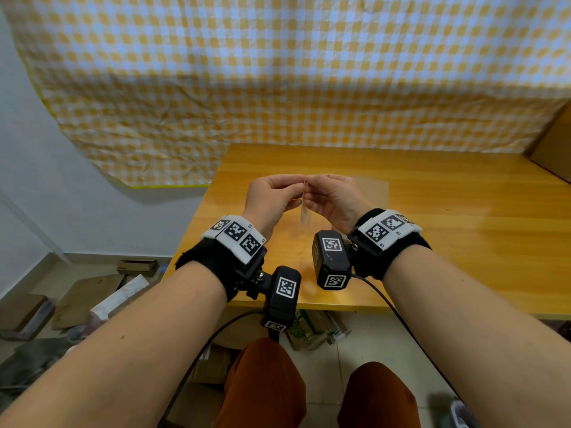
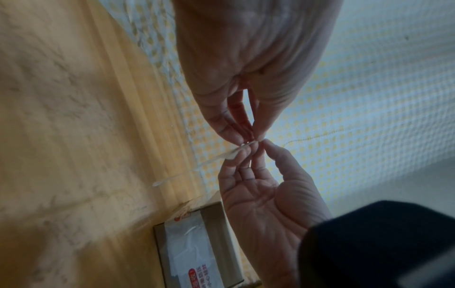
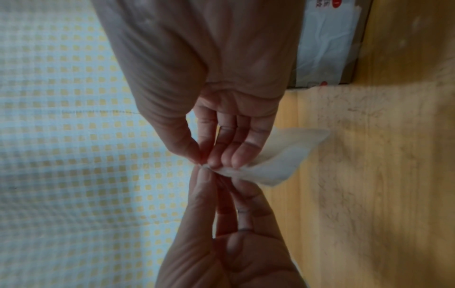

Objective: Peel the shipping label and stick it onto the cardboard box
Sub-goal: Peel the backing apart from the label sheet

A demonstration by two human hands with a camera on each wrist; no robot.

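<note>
A small whitish shipping label (image 1: 305,208) hangs edge-on between my two hands above the wooden table. My left hand (image 1: 297,187) pinches its top edge with thumb and fingers, and my right hand (image 1: 312,184) pinches the same edge from the other side. In the right wrist view the label (image 3: 278,159) fans out below my right hand (image 3: 209,161), with my left hand (image 3: 211,173) meeting it. The left wrist view shows the label (image 2: 197,167) as a thin strip. The cardboard box (image 1: 375,193) lies on the table just behind my right hand; its top (image 2: 197,249) carries white tape with red print.
The wooden table (image 1: 448,236) stretches to the right. A yellow checked cloth (image 1: 278,72) hangs behind it. Another cardboard piece (image 1: 554,146) stands at the far right edge. Flattened cardboard and packaging (image 1: 92,291) lie on the floor to the left.
</note>
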